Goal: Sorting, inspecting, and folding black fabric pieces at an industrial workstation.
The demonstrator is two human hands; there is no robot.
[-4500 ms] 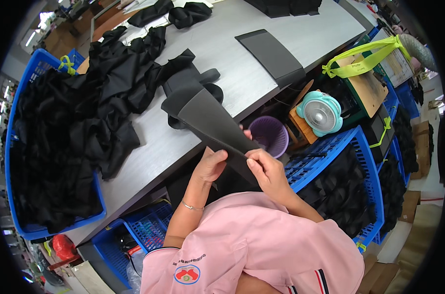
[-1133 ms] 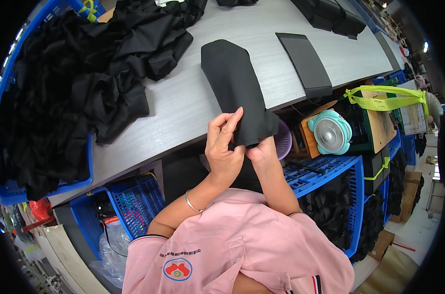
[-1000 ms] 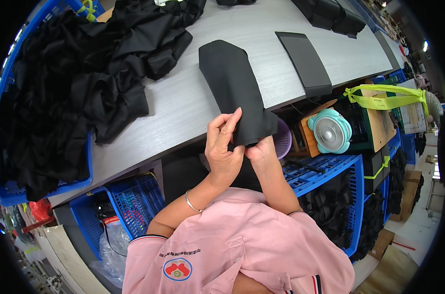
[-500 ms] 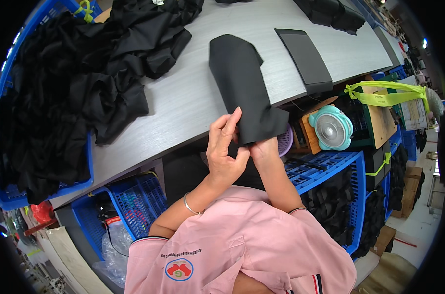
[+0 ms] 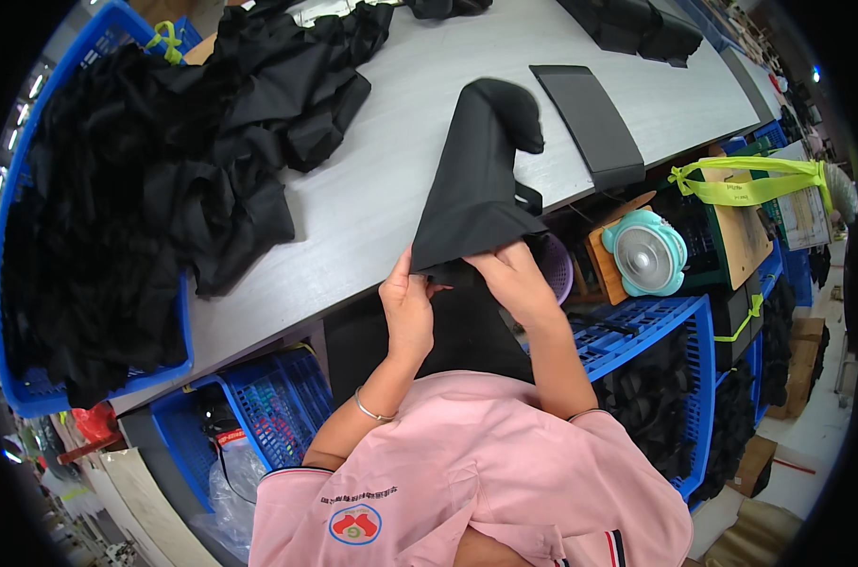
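Both my hands grip the near edge of a black fabric piece (image 5: 471,184), whose far end curls over above the table. My left hand (image 5: 408,307) pinches its left corner. My right hand (image 5: 516,282) holds the edge farther right, with the fingers partly hidden by the cloth. To the right of the fabric lies a flat dark grey panel (image 5: 590,125) on the light grey table (image 5: 353,217). A large heap of crumpled black fabric pieces (image 5: 155,180) fills the left side.
A blue basket (image 5: 13,378) holds the heap. Below the table edge stand another blue basket (image 5: 273,397), a turquoise fan (image 5: 644,253), a purple basket (image 5: 557,269) and a blue crate (image 5: 698,397) of black pieces. Folded black material (image 5: 627,28) lies at the far right.
The held fabric has turned from lying broad and flat to standing folded, its far end curling right. My hands have moved apart, the left one now at the left corner.
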